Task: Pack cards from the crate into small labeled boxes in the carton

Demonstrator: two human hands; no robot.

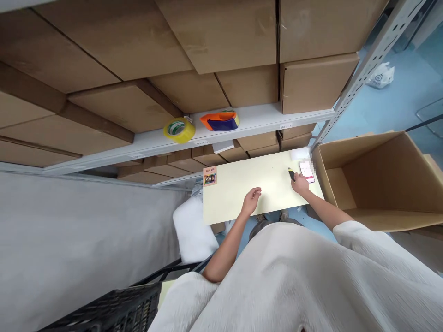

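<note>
My right hand (300,183) is closed around a small black tool with a yellow tip (291,174), over the right part of a pale cream tabletop (238,200). The tool's exact kind is too small to make out. Right beside that hand lies a phone (306,171) with a lit white and pink screen. My left hand (252,201) hovers near the table's front edge, fingers loosely curved and apart from the thumb, with nothing visible in it. A small printed card or packet (210,176) lies at the table's far left corner.
Shelves of cardboard boxes (224,32) stand ahead. Yellow tape (179,130) and an orange and blue tape dispenser (221,121) sit on the shelf edge. An open carton (377,175) is at right, a white wrapped bundle (195,228) at left, a black crate (114,309) lower left.
</note>
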